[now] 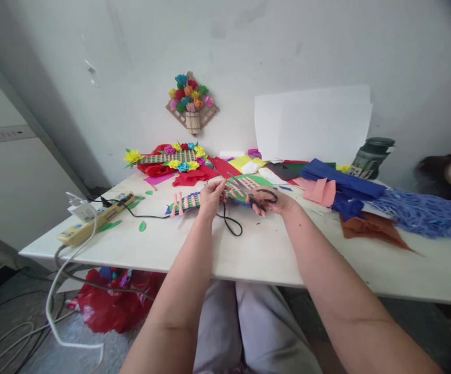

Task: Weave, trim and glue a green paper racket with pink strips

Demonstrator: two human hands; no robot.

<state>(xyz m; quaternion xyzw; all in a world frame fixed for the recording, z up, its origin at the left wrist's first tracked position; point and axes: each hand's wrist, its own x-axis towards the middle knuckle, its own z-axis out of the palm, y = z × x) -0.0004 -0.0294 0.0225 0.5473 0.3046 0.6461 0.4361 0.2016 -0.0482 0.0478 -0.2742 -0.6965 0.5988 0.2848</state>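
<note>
I have the right hand (274, 200) clamped on black-handled metal scissors (253, 199); left hand (212, 198) fingertips together, contents unclear. Beneath: green-and-pink woven, guitar-shaped piece (189, 202) on white table (260, 254). Blade could nick its strips if I slip.

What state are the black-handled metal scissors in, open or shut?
Open. In the right hand, the scissors show their two blades parted toward the tips, with the dark handle loops spread as well.
</note>
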